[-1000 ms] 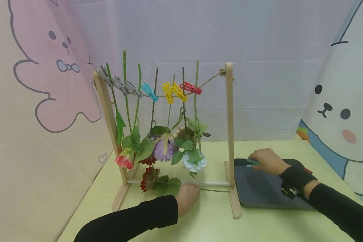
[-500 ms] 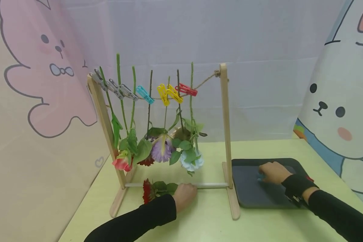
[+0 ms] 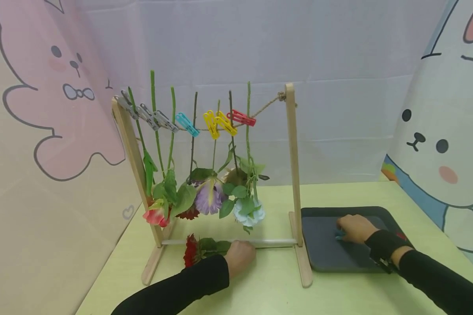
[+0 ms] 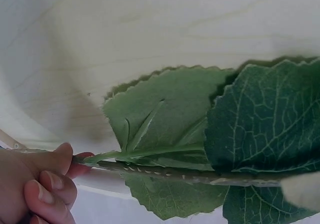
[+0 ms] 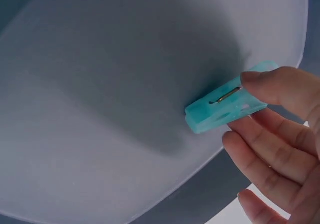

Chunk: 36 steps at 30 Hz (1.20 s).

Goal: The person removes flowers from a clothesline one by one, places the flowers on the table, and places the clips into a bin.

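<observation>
In the head view my left hand is low at the front of the wooden rack, gripping the stem of a red flower that lies sideways. The left wrist view shows thumb and fingers pinching that brown stem beside its broad green leaves. Over the dark grey tray, my right hand holds a turquoise clothespin between thumb and fingers. Seen from the right wrist, its jaw end points away from the palm, close over the tray's floor.
A rope between the posts of the wooden rack carries several flowers hung upside down by grey, turquoise, yellow and red clothespins. A white crossbar spans the rack low down. Something red lies at the tray's right side.
The right hand, with the turquoise clothespin, has shifted right and lower over the tray. The left hand keeps its grip on the stem, and the red flower has turned slightly. The view has shifted a little.
</observation>
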Available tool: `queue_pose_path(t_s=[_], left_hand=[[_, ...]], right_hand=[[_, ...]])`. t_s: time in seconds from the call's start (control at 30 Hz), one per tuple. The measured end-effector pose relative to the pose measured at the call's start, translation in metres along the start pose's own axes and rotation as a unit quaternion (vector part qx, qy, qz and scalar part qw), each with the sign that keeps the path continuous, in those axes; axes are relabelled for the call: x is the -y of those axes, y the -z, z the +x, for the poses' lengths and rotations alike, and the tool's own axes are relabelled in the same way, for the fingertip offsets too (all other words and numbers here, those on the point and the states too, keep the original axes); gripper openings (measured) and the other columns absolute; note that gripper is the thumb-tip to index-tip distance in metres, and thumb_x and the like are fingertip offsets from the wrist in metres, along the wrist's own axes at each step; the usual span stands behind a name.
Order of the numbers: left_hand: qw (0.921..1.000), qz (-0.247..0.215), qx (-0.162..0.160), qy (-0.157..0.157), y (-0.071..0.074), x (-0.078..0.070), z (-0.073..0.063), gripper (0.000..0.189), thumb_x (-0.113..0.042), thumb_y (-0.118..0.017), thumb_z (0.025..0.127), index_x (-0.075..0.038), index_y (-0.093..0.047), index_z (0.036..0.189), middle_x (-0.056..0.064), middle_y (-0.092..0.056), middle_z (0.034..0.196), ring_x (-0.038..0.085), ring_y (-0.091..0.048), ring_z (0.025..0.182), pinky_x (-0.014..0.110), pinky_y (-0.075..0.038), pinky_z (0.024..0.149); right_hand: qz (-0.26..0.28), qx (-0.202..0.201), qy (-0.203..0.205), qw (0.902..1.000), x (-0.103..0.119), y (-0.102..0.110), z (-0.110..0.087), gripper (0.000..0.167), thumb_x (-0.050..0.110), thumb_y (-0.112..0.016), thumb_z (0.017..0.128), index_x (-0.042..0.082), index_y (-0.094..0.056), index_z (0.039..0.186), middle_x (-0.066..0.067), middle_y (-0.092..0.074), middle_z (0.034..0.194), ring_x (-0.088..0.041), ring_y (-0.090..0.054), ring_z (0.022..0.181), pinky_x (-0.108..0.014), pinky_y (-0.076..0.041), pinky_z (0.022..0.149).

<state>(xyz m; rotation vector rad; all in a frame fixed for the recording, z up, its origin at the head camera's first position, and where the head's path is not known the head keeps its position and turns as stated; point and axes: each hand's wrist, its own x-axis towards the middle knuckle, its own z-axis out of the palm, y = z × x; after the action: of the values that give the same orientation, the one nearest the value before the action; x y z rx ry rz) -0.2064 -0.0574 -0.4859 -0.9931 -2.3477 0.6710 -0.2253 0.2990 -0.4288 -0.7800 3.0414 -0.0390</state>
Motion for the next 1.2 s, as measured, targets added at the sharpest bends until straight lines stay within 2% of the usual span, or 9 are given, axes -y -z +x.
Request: queue_pose_path(t_s=[0.23,0.53,0.97,1.1,1.2], left_hand=[[0.9993,-0.004,-0.037,-0.006,0.001,0.004,-0.001,0.035,-0.016,-0.073,0.071,-0.021,-0.043,0.054,-0.013,-0.035,0.05,-0.004,-0.031,0.046,0.018,-0.031,0.038],[0.9986,-0.011,-0.051,-0.004,0.014,0.005,0.003,0.032,-0.013,-0.072,0.068,-0.022,-0.045,0.054,-0.014,-0.038,0.049,-0.004,-0.035,0.044,0.019,-0.03,0.036],[0.9996,-0.004,-0.028,-0.001,0.029,0.007,0.007,0.035,-0.014,-0.071,0.071,-0.023,-0.042,0.054,-0.016,-0.038,0.047,-0.004,-0.03,0.044,0.019,-0.027,0.037],[0.9998,-0.005,-0.018,-0.001,0.04,0.009,0.006,0.033,-0.016,-0.071,0.071,-0.023,-0.044,0.054,-0.016,-0.039,0.048,-0.004,-0.034,0.044,0.019,-0.028,0.037],[0.9998,0.003,-0.021,-0.007,0.05,0.012,0.006,0.03,-0.017,-0.071,0.073,-0.022,-0.046,0.056,-0.014,-0.04,0.049,-0.004,-0.038,0.044,0.02,-0.029,0.037]], right_hand=[[-0.005,0.004,0.003,1.0,0.004,-0.002,0.001,0.025,0.013,-0.081,0.066,0.008,-0.063,0.081,0.001,-0.059,0.07,-0.012,-0.053,0.059,-0.028,-0.042,0.053],[0.007,0.027,-0.017,0.9995,0.004,-0.001,0.007,0.041,0.016,-0.081,0.066,0.003,-0.062,0.099,-0.002,-0.059,0.074,-0.017,-0.056,0.064,-0.03,-0.045,0.055],[0.024,0.017,-0.026,0.9992,0.008,0.011,0.008,0.048,0.016,-0.08,0.068,0.002,-0.057,0.108,-0.006,-0.061,0.081,-0.019,-0.058,0.068,-0.029,-0.045,0.055],[0.027,0.009,-0.026,0.9993,0.01,0.021,0.008,0.049,0.015,-0.078,0.071,0.0,-0.056,0.112,-0.01,-0.063,0.086,-0.023,-0.059,0.072,-0.032,-0.046,0.057],[0.027,-0.013,-0.021,0.9993,0.011,0.038,0.011,0.045,0.014,-0.076,0.073,0.0,-0.057,0.111,-0.014,-0.064,0.09,-0.026,-0.06,0.074,-0.033,-0.047,0.058]])
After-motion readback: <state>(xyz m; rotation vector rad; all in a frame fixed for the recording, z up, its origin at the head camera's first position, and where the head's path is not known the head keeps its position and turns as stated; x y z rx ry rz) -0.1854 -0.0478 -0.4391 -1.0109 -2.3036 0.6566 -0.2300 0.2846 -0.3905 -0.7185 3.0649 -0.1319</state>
